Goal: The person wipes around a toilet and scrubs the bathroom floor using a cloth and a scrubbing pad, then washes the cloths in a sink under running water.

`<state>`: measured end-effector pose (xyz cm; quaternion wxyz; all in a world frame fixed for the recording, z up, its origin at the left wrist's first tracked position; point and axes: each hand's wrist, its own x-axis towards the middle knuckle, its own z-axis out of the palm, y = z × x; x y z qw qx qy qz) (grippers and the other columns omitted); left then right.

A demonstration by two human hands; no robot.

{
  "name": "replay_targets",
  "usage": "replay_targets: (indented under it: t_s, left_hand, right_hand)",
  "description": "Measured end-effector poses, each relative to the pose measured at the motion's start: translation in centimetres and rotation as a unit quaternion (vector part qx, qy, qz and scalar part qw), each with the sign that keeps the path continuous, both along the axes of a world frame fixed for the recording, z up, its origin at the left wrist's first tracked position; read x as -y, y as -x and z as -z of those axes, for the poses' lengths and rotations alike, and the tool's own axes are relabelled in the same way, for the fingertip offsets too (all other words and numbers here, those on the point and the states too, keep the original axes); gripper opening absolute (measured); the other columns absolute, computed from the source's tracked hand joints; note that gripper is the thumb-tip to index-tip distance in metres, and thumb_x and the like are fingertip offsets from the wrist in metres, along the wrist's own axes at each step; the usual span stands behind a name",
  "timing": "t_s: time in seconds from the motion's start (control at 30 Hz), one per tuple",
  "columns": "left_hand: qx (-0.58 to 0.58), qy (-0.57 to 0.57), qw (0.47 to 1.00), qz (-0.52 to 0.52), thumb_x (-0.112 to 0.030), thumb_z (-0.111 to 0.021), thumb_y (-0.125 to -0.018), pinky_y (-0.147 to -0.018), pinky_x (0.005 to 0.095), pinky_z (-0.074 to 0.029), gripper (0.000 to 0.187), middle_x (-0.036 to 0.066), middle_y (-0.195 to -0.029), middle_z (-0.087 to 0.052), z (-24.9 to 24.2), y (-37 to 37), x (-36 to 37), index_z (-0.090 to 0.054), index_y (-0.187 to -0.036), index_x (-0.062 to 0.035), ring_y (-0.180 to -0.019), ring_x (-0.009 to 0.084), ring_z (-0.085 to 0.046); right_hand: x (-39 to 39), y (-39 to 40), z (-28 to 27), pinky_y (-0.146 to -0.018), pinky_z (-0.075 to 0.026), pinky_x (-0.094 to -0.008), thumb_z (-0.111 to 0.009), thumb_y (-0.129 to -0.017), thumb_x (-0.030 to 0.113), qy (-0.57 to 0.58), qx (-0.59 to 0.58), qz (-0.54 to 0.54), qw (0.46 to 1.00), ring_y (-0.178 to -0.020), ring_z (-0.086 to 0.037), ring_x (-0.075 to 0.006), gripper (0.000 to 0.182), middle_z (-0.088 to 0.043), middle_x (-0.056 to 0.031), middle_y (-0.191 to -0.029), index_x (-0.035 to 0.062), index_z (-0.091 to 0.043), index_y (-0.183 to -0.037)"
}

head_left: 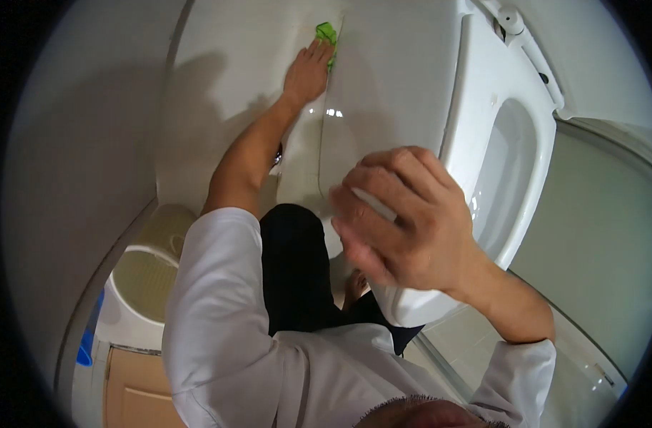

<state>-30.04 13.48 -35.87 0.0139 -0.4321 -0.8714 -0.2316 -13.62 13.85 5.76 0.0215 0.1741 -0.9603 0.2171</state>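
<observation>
At the top of the view my left hand (309, 73) is stretched far out, pressing a bright green cloth (326, 32) against the pale surface by the lower edge of a smooth white panel (390, 78). Part of the cloth sticks out past the fingertips and along one side of the hand. Close to the camera, my right hand (411, 221) hangs in the air in front of a white washbasin (522, 135). Its fingers are loosely curled and slightly blurred, with gaps between them, and I see nothing in them.
A white tap (511, 21) sits on the basin's far side. Beside my left forearm is a small chrome fitting (277, 155). Low on the left stand a round beige-lidded object (151, 282), something blue (90, 332) and a peach-coloured door (140, 389). A greenish pane (597, 207) lies right.
</observation>
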Motion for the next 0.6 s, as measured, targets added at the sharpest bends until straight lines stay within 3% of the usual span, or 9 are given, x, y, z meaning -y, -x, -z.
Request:
replay_targets:
  t_s: [0.2, 0.27, 0.3, 0.37, 0.43, 0.47, 0.53, 0.57, 0.6]
  left_hand:
    - [0.050, -0.052, 0.997, -0.005, -0.008, -0.059, -0.092, -0.117, 0.0484, -0.038, 0.054, 0.016, -0.154, -0.051, -1.8, -8.6, 7.8, -0.053, -0.145, -0.0034, -0.145, 0.0349, -0.043]
    - [0.099, -0.040, 0.994, 0.038, -0.006, -0.062, -0.089, -0.113, 0.0474, -0.043, 0.050, 0.019, -0.143, -0.060, -2.3, -9.8, 9.1, -0.061, -0.139, -0.0060, -0.137, 0.0356, -0.053]
    - [0.225, -0.062, 0.972, 0.005, -0.012, -0.062, -0.092, -0.108, 0.0476, -0.047, 0.046, 0.022, -0.133, -0.065, -4.9, -9.0, 9.8, -0.062, -0.138, -0.0067, -0.128, 0.0377, -0.060]
    - [0.326, -0.154, 0.929, -0.082, -0.023, -0.061, -0.096, -0.104, 0.0466, -0.050, 0.046, 0.026, -0.129, -0.066, -2.2, -6.2, 9.0, -0.061, -0.139, -0.0067, -0.120, 0.0417, -0.064]
    - [0.429, -0.189, 0.871, -0.151, -0.031, -0.057, -0.103, -0.105, 0.0409, -0.048, 0.044, 0.022, -0.127, -0.069, -3.6, 0.8, 8.4, -0.062, -0.136, -0.0023, -0.119, 0.0349, -0.066]
    - [0.418, -0.168, 0.882, -0.140, -0.031, -0.053, -0.104, -0.108, 0.0436, -0.045, 0.046, 0.019, -0.141, -0.063, -4.9, 4.3, 8.9, -0.058, -0.142, -0.0052, -0.131, 0.0338, -0.058]
    - [0.308, -0.111, 0.931, -0.161, -0.024, -0.056, -0.092, -0.111, 0.0487, -0.042, 0.053, 0.015, -0.154, -0.051, -5.0, 9.6, 8.8, -0.057, -0.143, -0.0092, -0.144, 0.0352, -0.043]
    - [0.315, -0.115, 0.928, -0.163, -0.024, -0.056, -0.092, -0.111, 0.0487, -0.042, 0.053, 0.015, -0.154, -0.051, -2.2, 11.4, 8.3, -0.057, -0.143, -0.0092, -0.144, 0.0352, -0.043]
    - [0.172, -0.098, 0.971, -0.132, -0.023, -0.057, -0.091, -0.113, 0.0489, -0.041, 0.053, 0.016, -0.153, -0.050, 0.8, 13.5, 7.8, -0.057, -0.143, -0.0104, -0.144, 0.0370, -0.043]
  right_hand:
    - [0.5, -0.4, 0.3, -0.076, -0.051, -0.0382, -0.076, -0.073, 0.012, -0.029, -0.021, -0.003, 0.999, -0.088, -0.063, -0.0265, 0.020, -0.064, -0.0060, -0.092, 0.0054, -0.074, -0.092]
    - [0.3, -0.2, 0.0, -0.074, -0.052, -0.0378, -0.076, -0.074, 0.011, -0.032, -0.017, -0.008, 0.999, -0.086, -0.063, -0.0270, 0.019, -0.065, -0.0061, -0.092, 0.0056, -0.074, -0.092]
    - [0.2, -0.2, 0.0, -0.073, -0.052, -0.0374, -0.076, -0.074, 0.011, -0.025, -0.026, -0.009, 0.999, -0.087, -0.063, -0.0270, 0.019, -0.065, -0.0063, -0.092, 0.0059, -0.074, -0.092]
    - [0.4, -0.4, 0.3, -0.072, -0.052, -0.0371, -0.076, -0.074, 0.011, -0.016, -0.026, -0.016, 0.999, -0.087, -0.063, -0.0270, 0.020, -0.066, -0.0066, -0.092, 0.0062, -0.074, -0.092]
    - [0.8, -0.4, 0.2, -0.069, -0.053, -0.0371, -0.077, -0.073, 0.010, -0.019, -0.030, -0.006, 0.999, -0.084, -0.063, -0.0276, 0.021, -0.067, -0.0077, -0.092, 0.0057, -0.075, -0.093]
    - [1.2, -0.4, 0.2, -0.069, -0.053, -0.0371, -0.077, -0.073, 0.010, -0.020, -0.026, -0.013, 0.999, -0.084, -0.063, -0.0276, 0.021, -0.067, -0.0077, -0.092, 0.0057, -0.075, -0.093]
    - [1.2, -0.4, 0.2, -0.068, -0.052, -0.0368, -0.078, -0.071, 0.009, -0.015, -0.027, -0.009, 0.999, -0.081, -0.062, -0.0281, 0.022, -0.067, -0.0084, -0.090, 0.0042, -0.076, -0.092]
    - [1.2, -0.6, 0.3, -0.068, -0.052, -0.0368, -0.078, -0.071, 0.009, -0.019, -0.020, -0.012, 1.000, -0.081, -0.062, -0.0281, 0.022, -0.067, -0.0084, -0.090, 0.0042, -0.076, -0.092]
    - [1.2, -0.7, 0.5, -0.067, -0.052, -0.0361, -0.078, -0.071, 0.008, -0.016, -0.023, -0.009, 1.000, -0.079, -0.062, -0.0278, 0.022, -0.067, -0.0087, -0.089, 0.0032, -0.076, -0.092]
